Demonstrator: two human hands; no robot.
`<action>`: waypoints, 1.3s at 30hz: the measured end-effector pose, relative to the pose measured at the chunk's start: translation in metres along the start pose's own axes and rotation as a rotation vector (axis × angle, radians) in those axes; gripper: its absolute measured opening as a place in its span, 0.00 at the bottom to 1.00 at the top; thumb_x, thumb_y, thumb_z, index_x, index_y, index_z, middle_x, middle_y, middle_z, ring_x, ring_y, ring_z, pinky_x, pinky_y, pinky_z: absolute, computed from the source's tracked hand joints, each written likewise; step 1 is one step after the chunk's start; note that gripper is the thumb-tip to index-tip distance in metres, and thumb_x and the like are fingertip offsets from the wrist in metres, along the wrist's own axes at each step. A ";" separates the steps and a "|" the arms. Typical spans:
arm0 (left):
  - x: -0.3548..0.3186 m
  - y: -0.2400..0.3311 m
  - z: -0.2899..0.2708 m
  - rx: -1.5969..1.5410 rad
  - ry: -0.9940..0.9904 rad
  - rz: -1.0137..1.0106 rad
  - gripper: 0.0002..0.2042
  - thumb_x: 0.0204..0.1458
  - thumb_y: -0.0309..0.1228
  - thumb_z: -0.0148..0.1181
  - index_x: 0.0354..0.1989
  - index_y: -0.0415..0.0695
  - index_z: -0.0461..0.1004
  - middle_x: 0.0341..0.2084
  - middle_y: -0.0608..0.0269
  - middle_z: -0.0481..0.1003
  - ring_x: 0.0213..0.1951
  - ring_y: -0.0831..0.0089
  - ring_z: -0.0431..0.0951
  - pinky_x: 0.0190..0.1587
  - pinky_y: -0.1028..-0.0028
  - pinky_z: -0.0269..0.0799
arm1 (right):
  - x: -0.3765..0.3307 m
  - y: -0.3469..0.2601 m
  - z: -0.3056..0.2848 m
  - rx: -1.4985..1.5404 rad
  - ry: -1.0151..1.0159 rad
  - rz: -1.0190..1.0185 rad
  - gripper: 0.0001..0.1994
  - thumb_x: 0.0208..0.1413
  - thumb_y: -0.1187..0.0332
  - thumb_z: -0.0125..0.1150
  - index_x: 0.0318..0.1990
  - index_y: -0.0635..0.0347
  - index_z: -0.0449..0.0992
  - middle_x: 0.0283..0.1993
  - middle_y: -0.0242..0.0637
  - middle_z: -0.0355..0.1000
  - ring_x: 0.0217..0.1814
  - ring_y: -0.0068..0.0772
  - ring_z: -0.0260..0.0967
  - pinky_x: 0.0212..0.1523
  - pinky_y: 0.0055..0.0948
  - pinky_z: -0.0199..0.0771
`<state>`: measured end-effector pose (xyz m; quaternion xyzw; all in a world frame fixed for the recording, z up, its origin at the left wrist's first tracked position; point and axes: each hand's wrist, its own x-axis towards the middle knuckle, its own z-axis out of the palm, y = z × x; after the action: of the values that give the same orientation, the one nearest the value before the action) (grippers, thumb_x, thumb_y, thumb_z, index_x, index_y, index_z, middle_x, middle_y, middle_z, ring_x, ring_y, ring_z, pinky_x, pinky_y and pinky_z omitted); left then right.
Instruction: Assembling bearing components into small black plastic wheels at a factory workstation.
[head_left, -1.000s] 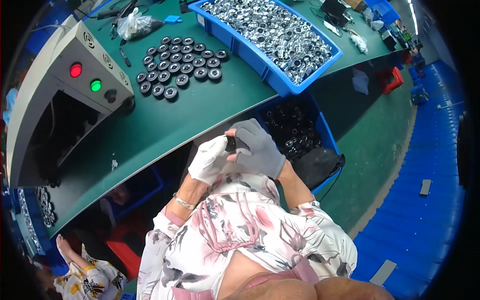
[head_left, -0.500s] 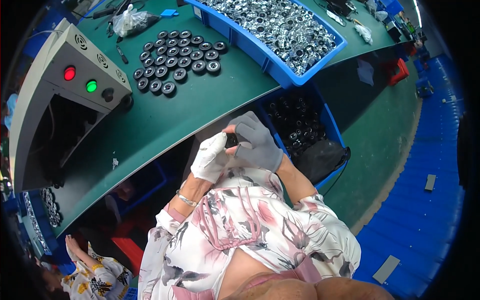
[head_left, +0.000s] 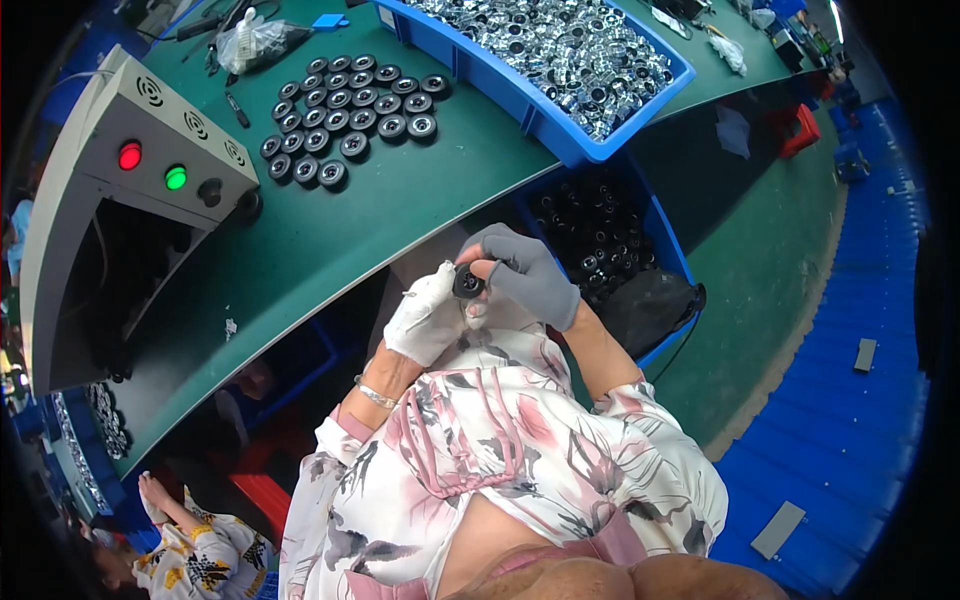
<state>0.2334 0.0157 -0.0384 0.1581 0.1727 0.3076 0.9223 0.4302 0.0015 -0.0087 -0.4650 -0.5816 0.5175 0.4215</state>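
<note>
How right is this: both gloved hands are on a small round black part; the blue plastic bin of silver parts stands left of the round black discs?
The side is wrong: the head view shows the blue plastic bin right of the round black discs. The white-gloved left hand and grey-gloved right hand are on the small round black part, as stated.

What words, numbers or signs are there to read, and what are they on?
None that I can read.
Blue bin: the small pale patch on it is too small to read.
Pale machine: no readable writing around its red light and green light.
Held black round piece: too small to read any marks.
</note>
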 end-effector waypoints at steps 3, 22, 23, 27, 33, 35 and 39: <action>-0.001 -0.006 0.005 0.007 0.125 0.024 0.14 0.63 0.36 0.58 0.50 0.37 0.73 0.38 0.60 0.76 0.36 0.74 0.74 0.41 0.72 0.72 | 0.000 0.000 0.008 0.195 0.064 0.192 0.08 0.61 0.74 0.56 0.43 0.66 0.78 0.42 0.33 0.72 0.44 0.20 0.69 0.48 0.22 0.69; -0.007 -0.001 -0.013 0.891 0.237 0.344 0.09 0.60 0.25 0.61 0.46 0.34 0.74 0.37 0.64 0.76 0.36 0.79 0.75 0.42 0.78 0.70 | -0.007 0.013 0.023 0.236 0.180 0.063 0.06 0.62 0.69 0.60 0.40 0.63 0.76 0.32 0.21 0.69 0.34 0.10 0.60 0.35 0.16 0.61; -0.008 0.001 -0.011 1.074 0.175 0.369 0.08 0.60 0.24 0.61 0.45 0.33 0.74 0.38 0.64 0.77 0.37 0.78 0.75 0.43 0.78 0.71 | -0.005 0.007 0.020 0.202 0.119 0.085 0.07 0.62 0.69 0.60 0.39 0.63 0.76 0.31 0.21 0.69 0.34 0.11 0.61 0.35 0.17 0.62; -0.011 -0.007 -0.002 0.800 0.229 0.256 0.07 0.60 0.21 0.59 0.45 0.33 0.72 0.38 0.59 0.77 0.38 0.76 0.78 0.44 0.76 0.74 | -0.002 0.010 0.017 0.045 0.077 0.076 0.06 0.61 0.71 0.60 0.35 0.65 0.78 0.30 0.24 0.71 0.34 0.11 0.64 0.36 0.17 0.66; -0.006 -0.009 -0.009 0.832 0.233 0.252 0.07 0.59 0.23 0.60 0.44 0.34 0.74 0.34 0.61 0.79 0.35 0.77 0.78 0.42 0.78 0.74 | -0.012 0.029 0.024 0.162 0.194 0.084 0.08 0.63 0.70 0.58 0.35 0.65 0.78 0.32 0.25 0.73 0.35 0.12 0.65 0.37 0.19 0.66; -0.002 -0.010 -0.011 0.709 0.181 0.185 0.09 0.59 0.24 0.62 0.45 0.33 0.76 0.36 0.62 0.79 0.34 0.77 0.78 0.40 0.78 0.74 | -0.019 0.030 0.023 0.210 0.219 0.109 0.08 0.63 0.70 0.58 0.36 0.65 0.79 0.32 0.26 0.74 0.36 0.13 0.66 0.38 0.19 0.66; 0.016 -0.022 -0.014 0.521 0.175 0.016 0.13 0.61 0.28 0.61 0.51 0.33 0.74 0.40 0.61 0.79 0.38 0.77 0.78 0.43 0.77 0.75 | -0.036 0.048 0.002 0.204 0.385 0.089 0.09 0.64 0.69 0.57 0.39 0.67 0.80 0.34 0.28 0.75 0.39 0.16 0.68 0.41 0.21 0.68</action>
<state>0.2506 0.0116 -0.0628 0.3643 0.3238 0.2723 0.8296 0.4404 -0.0321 -0.0574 -0.5352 -0.4139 0.4936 0.5464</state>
